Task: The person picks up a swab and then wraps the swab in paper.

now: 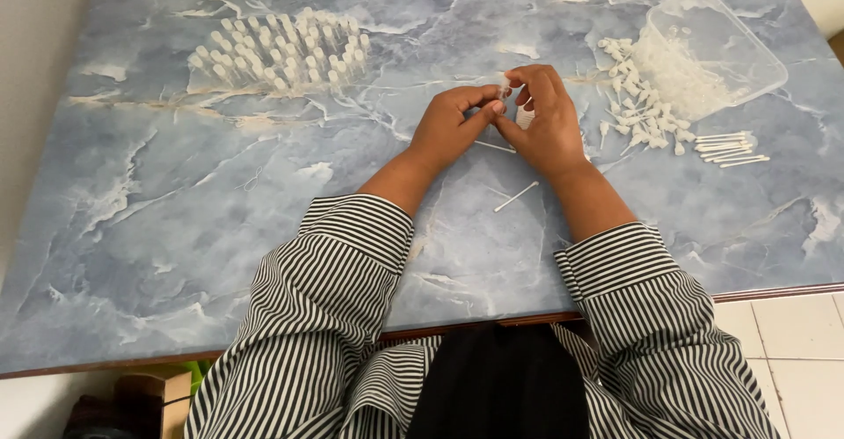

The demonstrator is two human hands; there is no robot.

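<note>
My left hand (453, 123) and my right hand (547, 121) meet over the middle of a blue marbled table (220, 210). Between their fingertips they pinch a small clear plastic tube (504, 93). A second small ribbed tube (524, 117) shows just under my right fingers. A thin white swab stick (515, 196) lies on the table near my right wrist, and another swab stick (495, 147) lies below my left thumb.
A rack of several upright clear tubes (281, 50) stands at the back left. A tipped clear plastic tub (712, 48) at the back right spills small white tubes (637, 109). A few swab sticks (730, 147) lie beside them.
</note>
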